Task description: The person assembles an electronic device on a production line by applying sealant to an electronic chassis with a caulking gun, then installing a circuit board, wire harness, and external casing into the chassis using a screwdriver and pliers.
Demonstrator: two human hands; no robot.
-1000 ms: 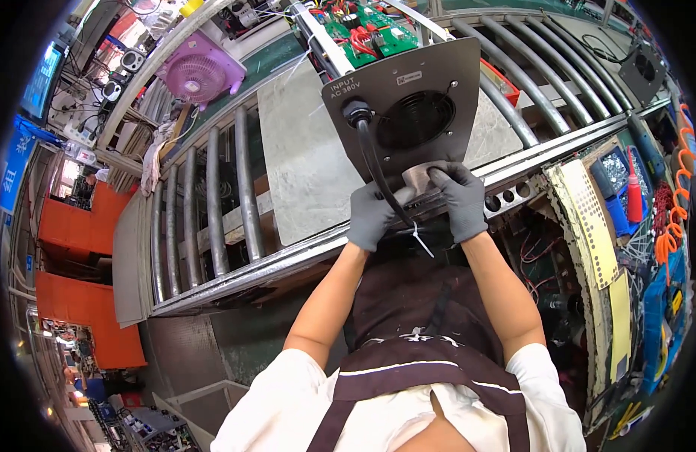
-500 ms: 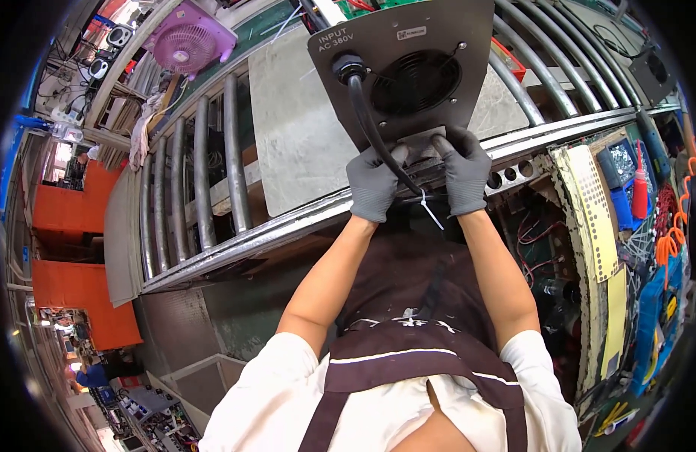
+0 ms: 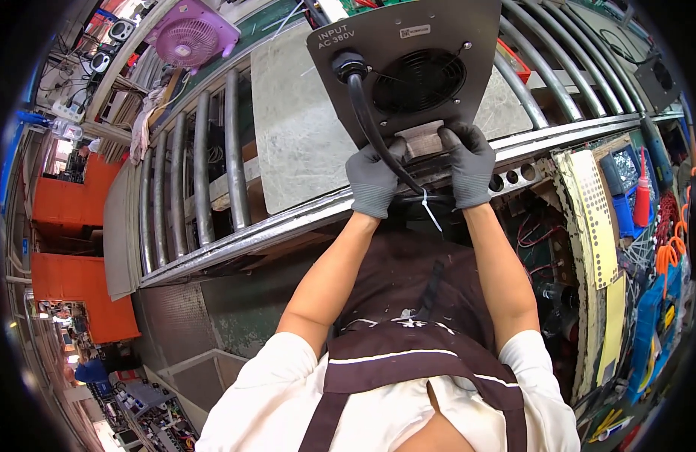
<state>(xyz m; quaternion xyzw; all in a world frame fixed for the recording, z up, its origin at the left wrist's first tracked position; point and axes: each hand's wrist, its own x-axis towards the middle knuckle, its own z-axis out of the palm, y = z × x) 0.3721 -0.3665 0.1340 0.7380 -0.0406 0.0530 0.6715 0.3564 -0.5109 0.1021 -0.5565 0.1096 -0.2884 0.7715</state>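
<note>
A dark grey metal panel [image 3: 468, 83] with a round fan grille [image 3: 419, 81] stands upright in front of me, part of a machine whose body is mostly out of view. Through a gland at its upper left comes a thick black cable [image 3: 360, 105], hanging down between my hands with a white cable tie [image 3: 431, 211] on it. A small pale, rectangular label-like piece [image 3: 423, 140] lies at the panel's lower edge. My left hand [image 3: 374, 177], in a grey glove, pinches its left end behind the cable. My gloved right hand [image 3: 470, 162] closes thumb and fingers on its right end.
A roller conveyor [image 3: 201, 173] with a flat grey board [image 3: 295, 128] runs under the machine. To the right are yellow dotted sheets [image 3: 589, 203], a red bottle [image 3: 641, 197] and a blue tool holder [image 3: 653, 339]. A purple fan [image 3: 188, 41] stands at the far left.
The pale piece has tilted so that more of its face shows. My right hand has shifted slightly right and down; the left has barely moved.
</note>
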